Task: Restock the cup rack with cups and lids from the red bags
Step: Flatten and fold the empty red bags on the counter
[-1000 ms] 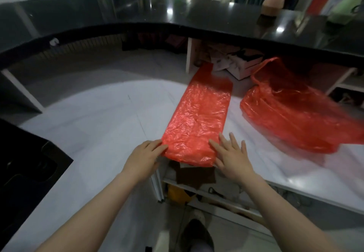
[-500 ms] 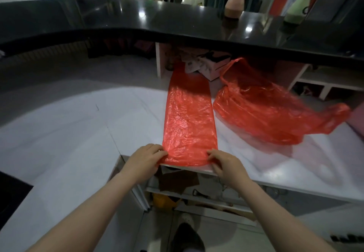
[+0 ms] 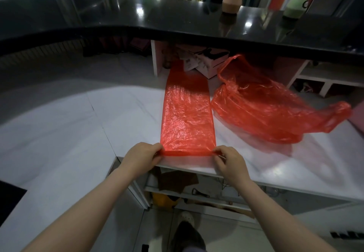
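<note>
both hands now pinch the near corners of the flattened red plastic bag [image 3: 188, 118] at the white bench [image 3: 59, 125] edge: left hand [image 3: 142, 156], right hand [image 3: 229, 160]. a second ago they lay flat on it. the crumpled red bag [image 3: 271, 108] beyond looks empty; unloading seems done.

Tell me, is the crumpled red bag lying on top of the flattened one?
No, the crumpled red bag lies beside the flattened red bag, to its right.

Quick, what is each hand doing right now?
Left hand: pinches the near left corner of the flat bag.
Right hand: pinches its near right corner.
</note>
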Demonstrator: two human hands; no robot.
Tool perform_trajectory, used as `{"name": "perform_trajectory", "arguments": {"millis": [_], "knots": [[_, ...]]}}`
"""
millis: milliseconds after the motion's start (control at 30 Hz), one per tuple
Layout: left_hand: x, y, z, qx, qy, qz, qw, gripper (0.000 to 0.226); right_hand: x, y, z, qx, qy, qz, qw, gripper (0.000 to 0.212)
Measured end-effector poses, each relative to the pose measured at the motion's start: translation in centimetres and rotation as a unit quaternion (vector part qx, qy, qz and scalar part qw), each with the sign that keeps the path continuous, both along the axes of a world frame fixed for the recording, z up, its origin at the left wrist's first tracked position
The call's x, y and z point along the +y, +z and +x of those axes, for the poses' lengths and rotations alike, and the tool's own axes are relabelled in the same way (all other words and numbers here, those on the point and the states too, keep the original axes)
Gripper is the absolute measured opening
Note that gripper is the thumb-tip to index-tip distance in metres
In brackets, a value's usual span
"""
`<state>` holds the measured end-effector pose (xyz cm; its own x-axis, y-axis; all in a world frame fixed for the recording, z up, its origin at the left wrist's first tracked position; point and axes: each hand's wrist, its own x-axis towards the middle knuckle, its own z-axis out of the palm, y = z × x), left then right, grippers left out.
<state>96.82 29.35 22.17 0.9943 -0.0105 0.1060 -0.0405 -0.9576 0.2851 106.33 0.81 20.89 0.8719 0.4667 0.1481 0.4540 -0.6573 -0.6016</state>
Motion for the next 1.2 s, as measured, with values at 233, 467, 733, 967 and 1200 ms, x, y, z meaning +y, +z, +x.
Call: {"name": "perform_trajectory", "arguments": {"millis": [233, 467, 733, 967, 1200], "knots": [[-1.1, -0.4, 0.4, 0.002, 0.137, -0.182, 0.974, 0.012, 1.1, -0.5, 1.0, 0.039, -0.046, 0.031, 0.998, 0.009], [-2.3, -0.5, 1.6, -0.005, 0.237, -0.244, 0.940, 0.028, 2.4, -1.2, 1.9, 0.068, -0.111, 0.037, 0.991, 0.002], [-3.0, -1.1, 1.6, -0.017, 0.251, -0.243, 0.937, 0.024, 2.3, -1.5, 1.9, 0.049, -0.115, 0.038, 0.991, 0.003], [-3.4, -1.2, 0.7, -0.037, 0.204, -0.336, 0.919, 0.010, 1.9, -1.1, 1.4, 0.028, -0.081, 0.009, 0.996, 0.005], [-3.0, -1.5, 0.9, -0.007, 0.198, -0.265, 0.944, 0.009, 2.0, -0.8, 1.1, 0.000, -0.064, -0.004, 0.998, 0.014]]}}
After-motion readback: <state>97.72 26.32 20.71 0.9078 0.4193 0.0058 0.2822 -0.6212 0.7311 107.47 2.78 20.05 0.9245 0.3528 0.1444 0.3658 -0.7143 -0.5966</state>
